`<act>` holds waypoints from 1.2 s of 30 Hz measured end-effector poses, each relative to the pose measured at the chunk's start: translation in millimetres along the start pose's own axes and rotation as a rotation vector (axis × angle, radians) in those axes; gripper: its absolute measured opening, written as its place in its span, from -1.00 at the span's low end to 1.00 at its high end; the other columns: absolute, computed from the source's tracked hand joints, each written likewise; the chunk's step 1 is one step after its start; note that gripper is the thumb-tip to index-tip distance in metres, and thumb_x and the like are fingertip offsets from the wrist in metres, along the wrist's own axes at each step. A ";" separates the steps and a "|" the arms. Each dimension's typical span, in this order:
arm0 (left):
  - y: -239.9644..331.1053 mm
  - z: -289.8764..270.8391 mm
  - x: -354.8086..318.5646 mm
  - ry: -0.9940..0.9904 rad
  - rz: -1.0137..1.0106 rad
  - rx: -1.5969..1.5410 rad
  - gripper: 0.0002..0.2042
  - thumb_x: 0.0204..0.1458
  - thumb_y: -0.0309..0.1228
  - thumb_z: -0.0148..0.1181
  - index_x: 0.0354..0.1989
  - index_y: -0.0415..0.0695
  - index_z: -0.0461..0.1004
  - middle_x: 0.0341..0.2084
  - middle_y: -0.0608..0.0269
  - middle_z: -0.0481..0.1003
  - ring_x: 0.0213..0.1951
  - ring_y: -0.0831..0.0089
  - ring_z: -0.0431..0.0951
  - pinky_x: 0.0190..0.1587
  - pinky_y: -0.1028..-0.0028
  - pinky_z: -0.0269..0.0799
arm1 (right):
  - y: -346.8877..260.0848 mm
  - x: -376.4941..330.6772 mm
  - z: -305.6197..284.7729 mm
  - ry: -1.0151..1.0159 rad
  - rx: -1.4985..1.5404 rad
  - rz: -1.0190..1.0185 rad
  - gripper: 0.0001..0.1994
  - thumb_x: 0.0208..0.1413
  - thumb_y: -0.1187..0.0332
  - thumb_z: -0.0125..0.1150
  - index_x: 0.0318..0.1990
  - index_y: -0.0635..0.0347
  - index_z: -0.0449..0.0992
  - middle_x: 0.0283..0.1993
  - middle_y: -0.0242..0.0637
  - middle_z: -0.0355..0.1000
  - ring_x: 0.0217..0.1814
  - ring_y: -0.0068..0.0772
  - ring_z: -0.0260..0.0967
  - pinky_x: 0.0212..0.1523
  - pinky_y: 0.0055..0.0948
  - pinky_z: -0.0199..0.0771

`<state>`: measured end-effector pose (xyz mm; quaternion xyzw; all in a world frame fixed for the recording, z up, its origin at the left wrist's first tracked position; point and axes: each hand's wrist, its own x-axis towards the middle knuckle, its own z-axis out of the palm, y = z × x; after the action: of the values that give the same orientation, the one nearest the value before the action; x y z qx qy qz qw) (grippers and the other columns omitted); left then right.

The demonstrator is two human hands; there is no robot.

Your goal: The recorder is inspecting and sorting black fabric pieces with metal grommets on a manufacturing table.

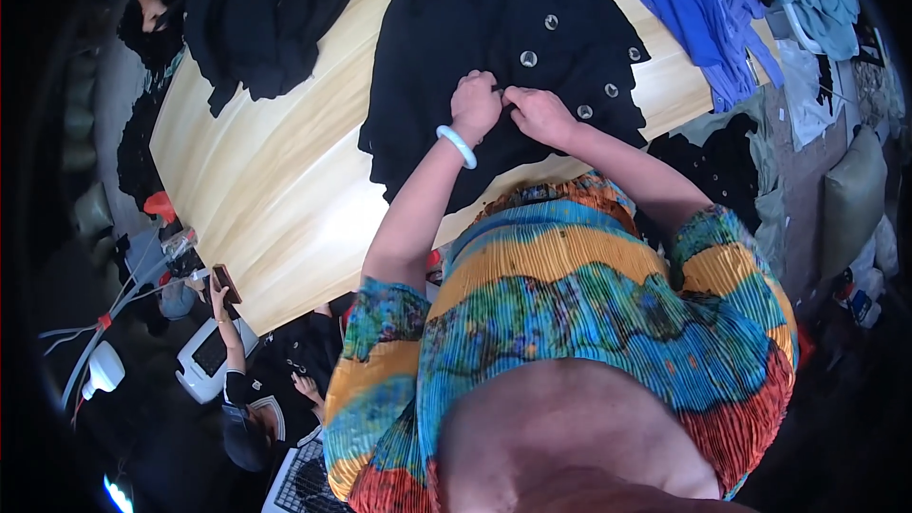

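A black garment [494, 47] with several round silver buttons lies spread on a light wooden table [275, 171]. My left hand [475, 104], with a pale bangle on the wrist, pinches the fabric near the garment's middle. My right hand [540, 116] grips the same cloth right beside it, knuckles almost touching the left hand. Both hands are closed on the fabric. What sits between the fingertips is hidden.
Another black garment [252, 19] lies at the table's far left. Blue clothing [684, 9] and pale green pieces [817, 0] are piled at the right. A seated person [242, 399] at lower left holds a phone [226, 282]. Another person's hand [152, 9] shows at top left.
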<state>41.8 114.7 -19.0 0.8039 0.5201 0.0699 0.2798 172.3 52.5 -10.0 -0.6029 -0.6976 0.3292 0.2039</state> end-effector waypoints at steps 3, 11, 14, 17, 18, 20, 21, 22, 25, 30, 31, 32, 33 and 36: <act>-11.8 -10.8 4.1 -0.072 -0.158 -0.282 -0.72 -0.12 -0.37 0.07 -0.27 -0.30 0.36 -0.26 -0.11 0.39 -0.16 0.05 0.38 -0.14 0.28 0.31 | -1.4 -1.0 0.5 0.089 0.074 -0.113 -0.85 -0.21 0.56 -0.04 -0.39 0.23 0.34 -0.37 -0.13 0.37 -0.29 -0.07 0.35 -0.27 -0.21 0.36; -17.8 -19.3 12.5 -0.293 -0.167 -0.492 -0.52 -0.18 -0.37 0.19 -0.09 -0.37 0.25 -0.14 -0.16 0.33 -0.03 0.15 0.33 -0.02 0.39 0.24 | 1.3 5.1 7.9 0.137 0.088 0.005 -0.83 -0.22 0.58 -0.01 -0.38 0.18 0.32 -0.36 -0.17 0.31 -0.30 -0.08 0.33 -0.27 -0.21 0.35; -13.7 -10.5 14.4 -0.300 -0.090 -0.264 -0.52 -0.33 -0.36 0.28 -0.23 -0.33 0.25 -0.25 -0.14 0.39 -0.12 0.09 0.39 -0.11 0.36 0.32 | 2.2 0.5 7.6 0.135 0.089 0.007 -0.85 -0.22 0.56 0.00 -0.40 0.18 0.33 -0.36 -0.18 0.31 -0.30 -0.09 0.33 -0.27 -0.22 0.35; -11.0 -5.7 8.2 -0.217 -0.057 -0.207 -0.56 -0.30 -0.39 0.22 -0.19 -0.28 0.27 -0.32 -0.14 0.41 -0.19 0.02 0.41 -0.15 0.28 0.34 | 3.2 -3.6 6.5 0.121 0.074 0.047 -0.86 -0.22 0.55 0.03 -0.41 0.17 0.34 -0.37 -0.19 0.32 -0.30 -0.10 0.34 -0.28 -0.23 0.35; -9.9 -4.8 7.1 -0.217 -0.055 -0.209 -0.56 -0.30 -0.39 0.22 -0.19 -0.28 0.27 -0.32 -0.14 0.41 -0.19 0.02 0.41 -0.15 0.28 0.34 | 4.0 -6.1 5.5 0.122 0.071 0.048 -0.86 -0.22 0.55 0.03 -0.41 0.17 0.34 -0.37 -0.19 0.32 -0.30 -0.10 0.34 -0.28 -0.23 0.35; -6.3 -6.5 2.9 -0.176 -0.025 -0.201 -0.57 -0.26 -0.36 0.20 -0.17 -0.25 0.27 -0.33 -0.15 0.42 -0.21 0.01 0.42 -0.17 0.26 0.35 | 1.5 -12.0 3.6 0.120 0.065 0.117 -0.86 -0.23 0.54 0.05 -0.42 0.17 0.35 -0.39 -0.20 0.33 -0.30 -0.11 0.34 -0.28 -0.24 0.36; -1.6 -5.3 2.5 -0.176 -0.026 -0.203 -0.57 -0.26 -0.36 0.20 -0.17 -0.25 0.27 -0.33 -0.15 0.42 -0.21 0.01 0.42 -0.17 0.26 0.35 | 0.7 -13.1 4.1 0.119 0.065 0.118 -0.86 -0.23 0.54 0.05 -0.42 0.17 0.35 -0.39 -0.20 0.33 -0.30 -0.11 0.34 -0.28 -0.24 0.36; 8.1 -5.4 3.7 -0.168 -0.073 -0.135 -0.58 -0.24 -0.35 0.18 -0.17 -0.25 0.27 -0.35 -0.15 0.42 -0.23 0.00 0.42 -0.18 0.25 0.36 | 0.7 -13.5 3.8 0.131 0.067 0.117 -0.86 -0.23 0.53 0.06 -0.41 0.17 0.35 -0.40 -0.20 0.33 -0.31 -0.12 0.34 -0.29 -0.24 0.36; 6.1 0.2 2.8 -0.059 -0.115 -0.163 -0.68 -0.21 -0.34 0.14 -0.26 -0.26 0.38 -0.41 -0.10 0.45 -0.29 0.00 0.44 -0.21 0.25 0.37 | -2.0 -10.9 3.7 0.145 0.071 0.101 -0.86 -0.22 0.52 0.07 -0.41 0.17 0.35 -0.39 -0.21 0.34 -0.30 -0.13 0.35 -0.29 -0.25 0.36; -14.0 -1.0 11.4 -0.089 -0.228 -0.518 -0.69 -0.23 -0.38 0.17 -0.29 -0.31 0.43 -0.35 -0.08 0.46 -0.23 0.15 0.46 -0.16 0.38 0.34 | -8.5 -0.6 2.5 0.153 -0.010 0.008 -0.85 -0.21 0.52 0.08 -0.39 0.18 0.34 -0.34 -0.21 0.34 -0.28 -0.13 0.34 -0.26 -0.25 0.36; -19.8 1.9 11.6 -0.083 -0.231 -0.518 -0.69 -0.23 -0.38 0.17 -0.29 -0.31 0.43 -0.35 -0.08 0.46 -0.23 0.15 0.46 -0.16 0.38 0.34 | -12.0 1.4 0.0 0.154 -0.010 0.006 -0.84 -0.21 0.52 0.07 -0.38 0.18 0.34 -0.33 -0.19 0.33 -0.27 -0.12 0.34 -0.25 -0.25 0.35; -26.9 4.8 12.0 -0.099 -0.245 -0.555 -0.68 -0.22 -0.39 0.17 -0.28 -0.32 0.42 -0.35 -0.09 0.45 -0.22 0.13 0.46 -0.16 0.37 0.34 | -14.8 3.1 -1.3 0.154 -0.009 0.004 -0.84 -0.21 0.52 0.07 -0.37 0.19 0.33 -0.32 -0.18 0.33 -0.27 -0.12 0.33 -0.24 -0.25 0.35; -33.8 7.2 11.6 -0.114 -0.260 -0.591 -0.68 -0.22 -0.40 0.16 -0.27 -0.32 0.42 -0.34 -0.10 0.45 -0.22 0.12 0.45 -0.16 0.37 0.34 | -16.3 4.9 -1.3 0.151 -0.009 -0.005 -0.84 -0.21 0.52 0.07 -0.37 0.19 0.33 -0.32 -0.18 0.33 -0.27 -0.12 0.33 -0.24 -0.25 0.35; -14.6 -8.3 11.8 -0.202 -0.149 -0.445 -0.64 -0.22 -0.39 0.15 -0.23 -0.35 0.38 -0.31 -0.13 0.43 -0.20 0.08 0.44 -0.15 0.36 0.33 | -6.4 3.8 -5.8 0.222 -0.079 0.007 -0.84 -0.21 0.51 0.07 -0.38 0.24 0.32 -0.35 -0.13 0.33 -0.28 -0.10 0.34 -0.23 -0.25 0.35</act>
<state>32.1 132.6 -21.8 0.6851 0.5190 0.0810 0.5048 171.0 57.1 -1.9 -0.6456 -0.6810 0.2333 0.2550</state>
